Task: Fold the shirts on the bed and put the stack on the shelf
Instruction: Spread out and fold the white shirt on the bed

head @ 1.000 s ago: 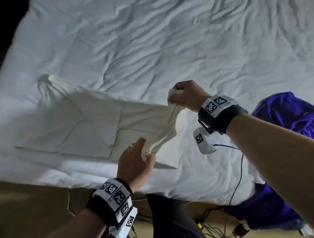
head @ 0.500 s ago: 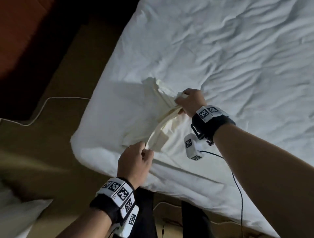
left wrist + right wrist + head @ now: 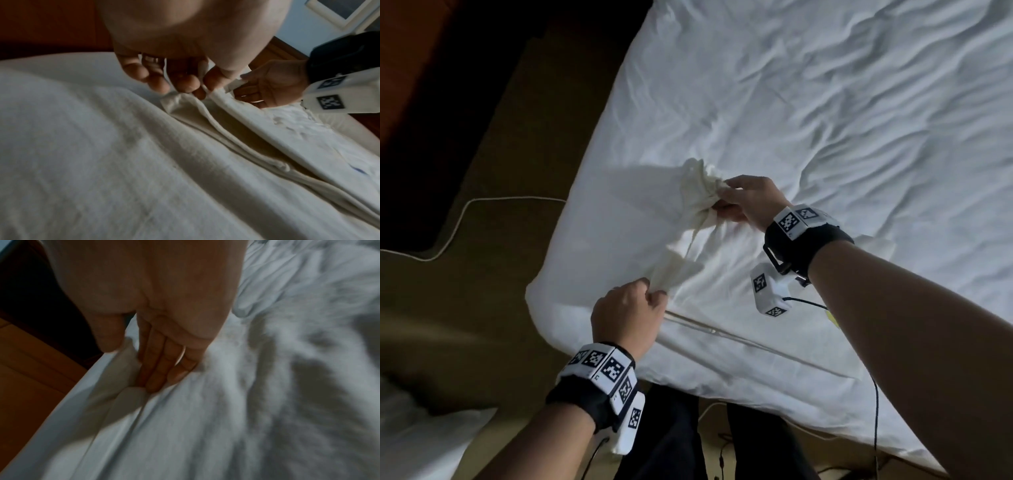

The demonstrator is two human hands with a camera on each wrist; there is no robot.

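The cream shirt (image 3: 697, 219) is lying bunched near the corner of the bed (image 3: 825, 102), gathered into a rope of cloth that is running between the two hands. The left hand (image 3: 628, 315) is pinching the near end, thumb and fingertips closing on a fold of the fabric just above the mattress edge; the left wrist view is showing that pinch plainly, the cloth squeezed between thumb and forefinger (image 3: 186, 84). The right hand (image 3: 748, 202) is holding the far, crumpled end, thumb set against straight fingers with the cloth caught between; in the right wrist view its fingers (image 3: 158, 363) are lying long and flat along the fabric. The shirt's slack middle is sagging onto the rumpled white sheet. Both wrists are wearing black bands with white marker-printed blocks (image 3: 767, 291), a thin cable trailing off the right one. Beyond the bed corner, a pale cord (image 3: 465, 219) is snaking across the brown floor (image 3: 493, 291).
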